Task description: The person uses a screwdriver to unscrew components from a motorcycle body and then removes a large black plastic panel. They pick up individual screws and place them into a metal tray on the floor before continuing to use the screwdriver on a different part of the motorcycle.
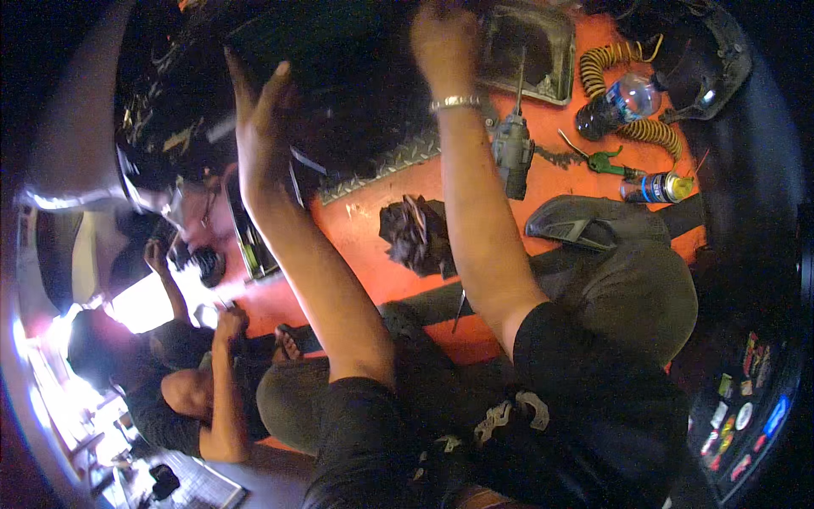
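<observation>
My left hand [261, 127] reaches up in front of a dark vehicle part [339, 76], its fingers stretched apart and holding nothing that I can see. Near the top edge my right hand [445, 47] is closed, and whatever it grips is lost in shadow. A metal tray [561, 59] lies just right of that hand. Beside my right forearm rests a grey power tool [513, 157] with a long thin bit. Between my forearms, a crumpled black bundle [414, 236] sits on the orange floor [360, 216].
To the right are a yellow coiled hose [596, 68], a plastic bottle [632, 97], a green air blow gun [606, 161], a spray can [653, 188] and a dark plastic piece [577, 222]. Another person [182, 399] crouches at lower left, near bright glare.
</observation>
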Demonstrator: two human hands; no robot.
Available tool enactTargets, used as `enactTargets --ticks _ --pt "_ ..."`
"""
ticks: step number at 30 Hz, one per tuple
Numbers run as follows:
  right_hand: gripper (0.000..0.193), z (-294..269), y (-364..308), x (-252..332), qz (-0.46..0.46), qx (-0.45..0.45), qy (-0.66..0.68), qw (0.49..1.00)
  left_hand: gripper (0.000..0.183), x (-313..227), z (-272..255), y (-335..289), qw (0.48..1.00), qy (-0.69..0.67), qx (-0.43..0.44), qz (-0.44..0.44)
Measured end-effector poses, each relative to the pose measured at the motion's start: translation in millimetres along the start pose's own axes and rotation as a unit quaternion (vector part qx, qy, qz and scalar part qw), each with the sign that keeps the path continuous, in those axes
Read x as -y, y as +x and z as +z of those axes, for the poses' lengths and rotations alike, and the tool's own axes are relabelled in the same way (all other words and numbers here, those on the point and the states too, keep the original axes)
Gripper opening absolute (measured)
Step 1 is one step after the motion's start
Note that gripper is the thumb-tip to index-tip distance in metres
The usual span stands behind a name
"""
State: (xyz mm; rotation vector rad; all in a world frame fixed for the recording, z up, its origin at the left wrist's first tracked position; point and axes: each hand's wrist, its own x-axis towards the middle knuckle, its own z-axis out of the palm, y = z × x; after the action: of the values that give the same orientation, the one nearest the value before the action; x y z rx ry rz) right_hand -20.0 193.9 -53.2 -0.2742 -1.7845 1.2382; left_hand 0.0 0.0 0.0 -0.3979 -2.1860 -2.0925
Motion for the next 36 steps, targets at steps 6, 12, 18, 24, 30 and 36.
enactTargets --ticks 6,12,18,24,30,36 --pt "0.048 -18.8 -46.6 6.4 0.052 0.026 -0.031 0.998 0.059 -6.1 3.5 -25.2 0.996 -0.012 -0.092 0.011" --pt "0.032 -31.6 -199.9 -34.2 0.124 0.283 -0.185 0.933 0.047 17.7 -9.3 -2.5 0.98 -0.031 -0.187 0.054" --pt "0.04 -134.9 -333.3 -108.9 -0.06 0.687 -0.417 0.593 0.026 17.1 11.1 12.1 0.908 -0.086 -0.389 0.129" --pt "0.025 -201.4 -319.1 -148.9 -0.285 0.698 -0.304 0.582 0.012 -35.1 39.3 3.7 0.87 -0.22 -0.389 0.208" --pt "0.027 -190.5 -255.9 -67.1 -0.023 0.814 -0.331 0.476 0.018 -29.8 56.8 -20.4 0.951 -0.126 -0.142 0.243" --pt "0.038 -206.6 -120.2 109.7 0.288 0.546 -0.288 0.732 0.023 9.8 37.4 -90.8 0.998 0.021 -0.054 -0.016"
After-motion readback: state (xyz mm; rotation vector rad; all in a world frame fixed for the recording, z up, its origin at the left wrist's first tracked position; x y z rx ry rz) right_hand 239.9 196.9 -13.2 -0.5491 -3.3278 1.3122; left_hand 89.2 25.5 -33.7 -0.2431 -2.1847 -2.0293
